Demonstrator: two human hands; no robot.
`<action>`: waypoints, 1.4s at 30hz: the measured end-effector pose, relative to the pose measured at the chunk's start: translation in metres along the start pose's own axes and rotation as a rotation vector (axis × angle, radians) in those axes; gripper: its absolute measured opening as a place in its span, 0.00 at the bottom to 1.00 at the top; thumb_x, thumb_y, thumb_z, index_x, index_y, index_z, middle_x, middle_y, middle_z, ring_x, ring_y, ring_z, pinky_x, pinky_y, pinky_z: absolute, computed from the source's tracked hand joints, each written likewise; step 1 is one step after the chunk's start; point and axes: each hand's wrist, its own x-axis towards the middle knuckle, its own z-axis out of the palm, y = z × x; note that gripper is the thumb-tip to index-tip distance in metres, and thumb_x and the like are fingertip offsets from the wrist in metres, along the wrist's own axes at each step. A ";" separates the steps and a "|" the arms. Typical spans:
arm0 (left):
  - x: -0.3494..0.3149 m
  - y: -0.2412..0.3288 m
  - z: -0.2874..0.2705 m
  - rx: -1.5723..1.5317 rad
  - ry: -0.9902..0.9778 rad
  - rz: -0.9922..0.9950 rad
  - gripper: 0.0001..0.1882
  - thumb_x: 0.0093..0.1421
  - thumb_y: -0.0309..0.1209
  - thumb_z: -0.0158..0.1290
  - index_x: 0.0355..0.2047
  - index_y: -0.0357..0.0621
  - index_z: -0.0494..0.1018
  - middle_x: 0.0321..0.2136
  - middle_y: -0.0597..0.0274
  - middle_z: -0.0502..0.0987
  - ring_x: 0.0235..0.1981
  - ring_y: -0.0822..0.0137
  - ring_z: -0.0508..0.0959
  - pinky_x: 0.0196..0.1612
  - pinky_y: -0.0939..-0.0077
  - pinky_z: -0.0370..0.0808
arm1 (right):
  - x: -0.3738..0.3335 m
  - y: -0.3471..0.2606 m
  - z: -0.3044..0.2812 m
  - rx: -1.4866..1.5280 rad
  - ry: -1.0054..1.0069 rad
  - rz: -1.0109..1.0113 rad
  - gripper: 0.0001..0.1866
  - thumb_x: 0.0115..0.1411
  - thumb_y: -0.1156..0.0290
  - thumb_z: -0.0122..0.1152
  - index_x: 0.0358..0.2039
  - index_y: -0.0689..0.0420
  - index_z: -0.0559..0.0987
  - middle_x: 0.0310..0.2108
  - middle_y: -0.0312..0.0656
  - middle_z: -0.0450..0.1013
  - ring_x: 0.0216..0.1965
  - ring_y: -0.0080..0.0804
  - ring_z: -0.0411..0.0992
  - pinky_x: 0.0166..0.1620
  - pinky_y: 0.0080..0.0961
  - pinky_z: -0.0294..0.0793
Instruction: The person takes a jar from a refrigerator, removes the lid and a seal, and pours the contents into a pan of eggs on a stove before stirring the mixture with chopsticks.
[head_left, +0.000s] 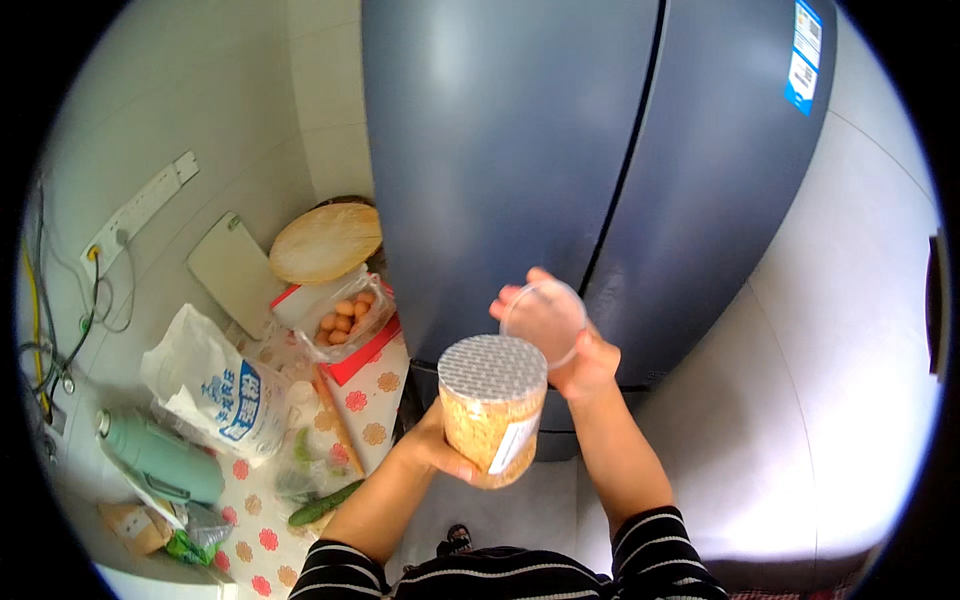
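My left hand [440,446] is wrapped round the lower side of a clear jar [493,440] full of golden, crumb-like flakes. A silver patterned foil seal [492,367] covers the jar's top, and a white label is on its side. Just beyond it, my right hand [590,362] grips a round clear plastic lid [545,322] by its rim, thumb on the near edge and fingers behind. The lid is off the jar, tilted up close to the foil.
A grey-blue fridge [500,180] stands ahead. On the flowered tablecloth [268,540] at left are eggs [345,318] in a bag, a flour sack [225,390], a rolling pin [338,420], a cucumber [325,503] and a green flask [160,458]. A power strip [140,210] hangs on the wall.
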 end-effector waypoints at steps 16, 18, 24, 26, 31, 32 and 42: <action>-0.155 -0.020 0.094 0.994 0.941 0.176 0.56 0.31 0.37 0.77 0.61 0.38 0.61 0.53 0.53 0.69 0.56 0.57 0.68 0.60 0.63 0.64 | -0.038 0.020 0.113 -1.084 -0.823 -0.549 0.10 0.48 0.77 0.68 0.33 0.60 0.81 0.32 0.41 0.76 0.31 0.37 0.75 0.33 0.29 0.77; -0.172 -0.028 0.114 1.143 1.087 0.123 0.57 0.29 0.42 0.76 0.61 0.38 0.62 0.53 0.48 0.68 0.58 0.52 0.66 0.62 0.60 0.61 | -0.042 0.025 0.122 -1.072 -0.936 -0.554 0.09 0.48 0.77 0.67 0.32 0.60 0.80 0.31 0.40 0.75 0.30 0.36 0.75 0.32 0.28 0.77; -0.222 -0.055 0.172 1.292 1.361 0.091 0.57 0.30 0.42 0.76 0.61 0.39 0.61 0.54 0.47 0.66 0.58 0.50 0.65 0.62 0.59 0.61 | -0.070 0.056 0.154 -0.880 -1.143 -0.517 0.07 0.48 0.75 0.67 0.30 0.59 0.79 0.28 0.40 0.76 0.30 0.37 0.75 0.32 0.29 0.77; -0.238 -0.065 0.185 1.327 1.419 0.098 0.57 0.30 0.42 0.76 0.61 0.39 0.61 0.54 0.46 0.65 0.59 0.49 0.64 0.63 0.58 0.60 | -0.079 0.066 0.167 -0.807 -1.194 -0.480 0.06 0.49 0.76 0.66 0.29 0.59 0.79 0.28 0.40 0.76 0.30 0.37 0.75 0.32 0.30 0.77; -0.284 -0.079 0.214 1.344 1.480 0.228 0.57 0.30 0.42 0.76 0.61 0.39 0.60 0.56 0.46 0.63 0.60 0.49 0.63 0.64 0.58 0.58 | -0.098 0.078 0.216 -0.684 -1.365 -0.340 0.05 0.51 0.75 0.65 0.29 0.59 0.79 0.28 0.42 0.76 0.30 0.40 0.74 0.34 0.34 0.75; -0.292 -0.080 0.222 1.315 1.496 0.234 0.58 0.30 0.42 0.76 0.61 0.39 0.60 0.56 0.46 0.63 0.60 0.49 0.62 0.64 0.58 0.58 | -0.102 0.080 0.227 -0.669 -1.394 -0.310 0.05 0.51 0.75 0.64 0.29 0.59 0.79 0.28 0.42 0.76 0.30 0.40 0.74 0.35 0.34 0.74; -0.413 -0.102 0.292 1.156 1.539 0.373 0.59 0.31 0.42 0.76 0.62 0.39 0.59 0.57 0.46 0.61 0.61 0.50 0.62 0.64 0.58 0.57 | -0.184 0.122 0.341 -0.616 -1.459 -0.017 0.04 0.52 0.74 0.61 0.28 0.60 0.77 0.26 0.43 0.74 0.29 0.40 0.73 0.33 0.32 0.73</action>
